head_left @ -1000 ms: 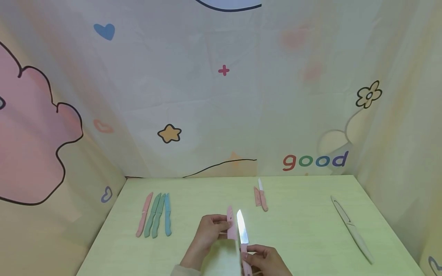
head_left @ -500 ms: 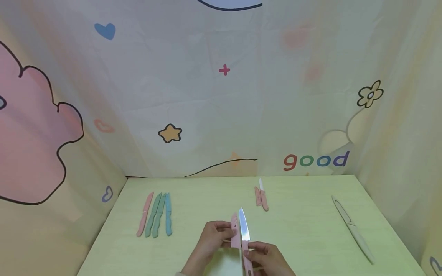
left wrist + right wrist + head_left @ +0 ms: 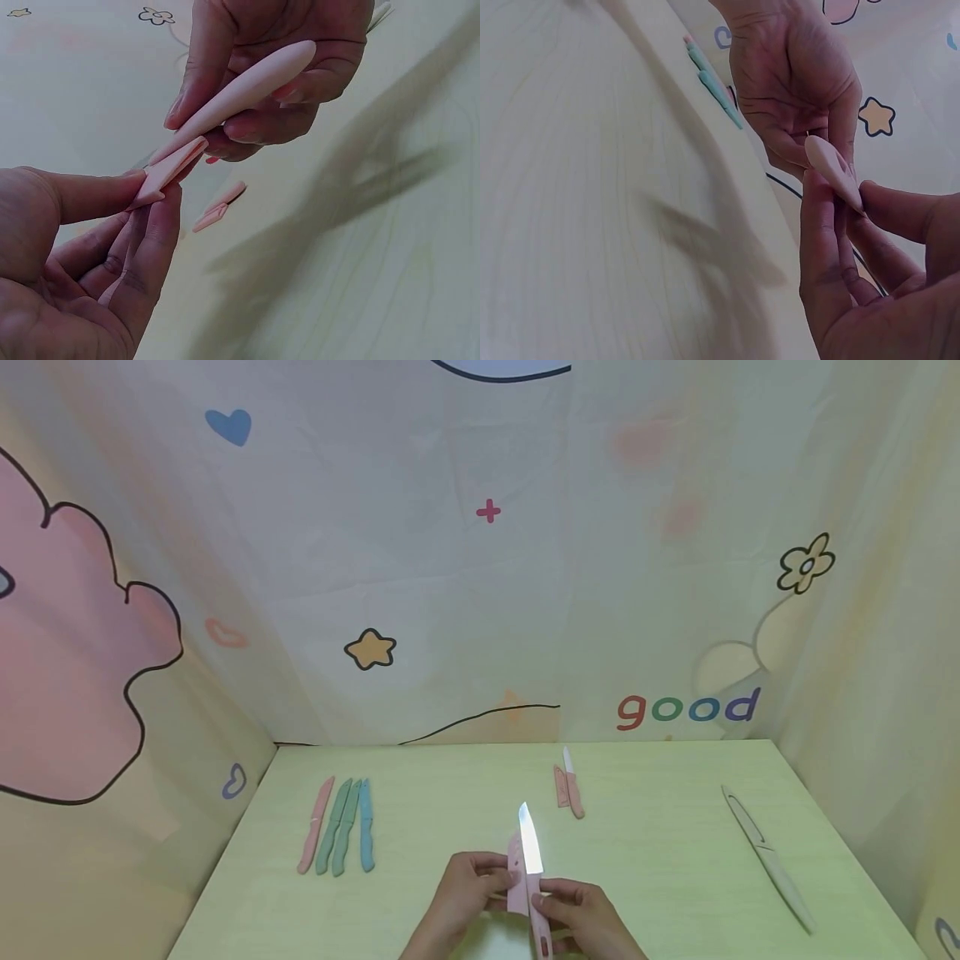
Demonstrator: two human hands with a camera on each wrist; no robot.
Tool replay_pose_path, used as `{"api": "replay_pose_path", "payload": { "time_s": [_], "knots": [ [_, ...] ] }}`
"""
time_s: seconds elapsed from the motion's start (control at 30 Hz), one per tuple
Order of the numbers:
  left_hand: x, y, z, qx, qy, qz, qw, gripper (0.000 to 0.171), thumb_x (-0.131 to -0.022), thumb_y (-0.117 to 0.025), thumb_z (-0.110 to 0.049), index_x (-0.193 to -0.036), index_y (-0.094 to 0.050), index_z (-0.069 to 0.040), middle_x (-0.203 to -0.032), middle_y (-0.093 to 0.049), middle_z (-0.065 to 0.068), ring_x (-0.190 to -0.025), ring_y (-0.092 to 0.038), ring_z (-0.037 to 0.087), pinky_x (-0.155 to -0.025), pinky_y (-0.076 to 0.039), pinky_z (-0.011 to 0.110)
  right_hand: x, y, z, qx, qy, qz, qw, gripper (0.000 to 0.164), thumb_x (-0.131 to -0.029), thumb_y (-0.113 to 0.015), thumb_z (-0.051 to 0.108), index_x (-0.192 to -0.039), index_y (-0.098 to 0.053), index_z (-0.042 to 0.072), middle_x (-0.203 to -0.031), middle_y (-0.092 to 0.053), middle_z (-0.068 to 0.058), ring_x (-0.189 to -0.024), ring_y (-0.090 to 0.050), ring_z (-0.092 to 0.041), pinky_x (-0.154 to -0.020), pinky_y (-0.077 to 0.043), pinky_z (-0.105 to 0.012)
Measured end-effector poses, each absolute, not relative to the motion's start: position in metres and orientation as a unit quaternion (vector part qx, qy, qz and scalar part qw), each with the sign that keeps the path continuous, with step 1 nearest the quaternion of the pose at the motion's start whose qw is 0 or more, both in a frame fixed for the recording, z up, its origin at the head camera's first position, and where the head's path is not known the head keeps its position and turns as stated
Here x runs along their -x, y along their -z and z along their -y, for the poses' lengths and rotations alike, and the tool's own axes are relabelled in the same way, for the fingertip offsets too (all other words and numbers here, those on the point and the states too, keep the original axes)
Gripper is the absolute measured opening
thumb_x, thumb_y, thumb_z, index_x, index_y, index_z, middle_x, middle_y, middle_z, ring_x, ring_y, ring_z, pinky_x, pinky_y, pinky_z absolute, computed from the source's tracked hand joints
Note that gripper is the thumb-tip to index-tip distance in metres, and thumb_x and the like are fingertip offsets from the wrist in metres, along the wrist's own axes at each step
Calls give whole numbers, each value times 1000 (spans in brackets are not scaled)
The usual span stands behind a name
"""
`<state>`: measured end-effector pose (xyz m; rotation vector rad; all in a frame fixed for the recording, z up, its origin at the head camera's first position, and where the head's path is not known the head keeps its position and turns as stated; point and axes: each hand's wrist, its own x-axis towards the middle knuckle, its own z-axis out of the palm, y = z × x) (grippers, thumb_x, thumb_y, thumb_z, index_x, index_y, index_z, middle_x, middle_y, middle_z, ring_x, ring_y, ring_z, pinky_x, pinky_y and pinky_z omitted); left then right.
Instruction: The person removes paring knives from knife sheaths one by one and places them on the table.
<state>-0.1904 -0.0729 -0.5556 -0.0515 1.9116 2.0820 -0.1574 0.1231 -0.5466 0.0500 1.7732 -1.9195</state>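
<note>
Near the front of the table, my left hand pinches a pink knife sheath between thumb and fingers. Just to its right, my right hand grips the pink handle of a knife whose bare, shiny blade points away from me. In the head view the blade's lower part overlaps the sheath's edge. The left wrist view shows the sheath's open slot facing up beside the knife handle. From the right wrist, the handle is seen end-on between thumb and fingers, and the blade is hidden.
At the left lie sheathed knives: a pink one, two green ones and a blue one. Farther back, a small unsheathed pink knife lies beside its sheath. A long whitish knife lies at the right.
My left hand has moved right and toward me with the sheath, up against the knife. My right hand has shifted slightly forward with the knife, and the gap between them has narrowed.
</note>
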Motion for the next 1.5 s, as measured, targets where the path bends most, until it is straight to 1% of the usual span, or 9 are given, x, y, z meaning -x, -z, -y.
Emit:
{"api": "replay_pose_path", "payload": {
  "time_s": [0.37, 0.53, 0.77, 0.83, 0.97, 1.13, 1.27, 1.4, 1.5],
  "knots": [
    [185, 558, 71, 14, -738, -656, 157, 22, -82, -72, -4, -102, -69, 6, -86, -72, 14, -75, -68, 28, -63, -62, 34, 160, 547, -122, -19, 709, -656, 258, 50, -92, -67, 25, -129, -54, -7, -100, -71, -9, -88, -64, -26, -70, -61, -38],
    [184, 560, 71, 11, -740, -654, 158, 22, -82, -72, -4, -102, -69, 6, -86, -72, 14, -74, -68, 28, -63, -62, 35, 162, 547, -122, -25, 705, -663, 252, 50, -93, -66, 24, -129, -53, -7, -100, -71, -10, -87, -64, -25, -70, -61, -38],
    [183, 559, 70, 12, -738, -657, 153, 24, -83, -71, -4, -105, -68, 6, -86, -72, 16, -72, -68, 30, -61, -62, 37, 164, 547, -121, -34, 703, -667, 246, 45, -93, -66, 23, -126, -57, -6, -97, -72, -11, -84, -65, -24, -66, -61, -36],
    [183, 559, 70, 11, -738, -658, 149, 25, -84, -71, -4, -107, -68, 7, -87, -72, 16, -72, -68, 30, -61, -62, 37, 165, 548, -120, -35, 702, -667, 245, 44, -93, -65, 23, -126, -58, -6, -97, -72, -10, -84, -65, -23, -65, -61, -35],
    [183, 558, 69, 14, -730, -669, 141, 30, -85, -71, -6, -111, -67, 6, -86, -71, 12, -73, -68, 28, -61, -62, 36, 167, 548, -119, -37, 701, -672, 237, 44, -93, -65, 22, -126, -58, -7, -96, -72, -12, -83, -65, -23, -63, -61, -34],
    [186, 560, 67, 20, -717, -687, 121, 30, -84, -72, -8, -112, -68, 1, -85, -68, 8, -74, -66, 23, -62, -62, 35, 170, 549, -117, -45, 702, -673, 228, 45, -93, -65, 21, -126, -56, -8, -94, -73, -11, -82, -65, -23, -63, -61, -34],
    [190, 560, 65, 33, -708, -698, 104, 29, -83, -72, -7, -112, -69, -1, -84, -66, 7, -73, -64, 20, -62, -62, 34, 172, 549, -116, -42, 710, -667, 224, 44, -93, -65, 20, -125, -57, -8, -93, -73, -11, -83, -65, -25, -63, -61, -34],
    [194, 559, 64, 41, -705, -702, 93, 30, -84, -72, -8, -113, -69, -1, -83, -66, 8, -71, -63, 20, -61, -62, 35, 174, 549, -114, -37, 716, -662, 217, 41, -93, -65, 19, -124, -59, -8, -94, -73, -11, -83, -65, -26, -62, -61, -34],
    [196, 559, 63, 42, -709, -698, 88, 31, -84, -72, -7, -114, -68, 0, -83, -67, 8, -70, -64, 21, -61, -62, 36, 177, 549, -114, -39, 714, -667, 211, 40, -93, -65, 19, -123, -60, -7, -94, -73, -10, -80, -65, -25, -61, -61, -33]
  ]
}}
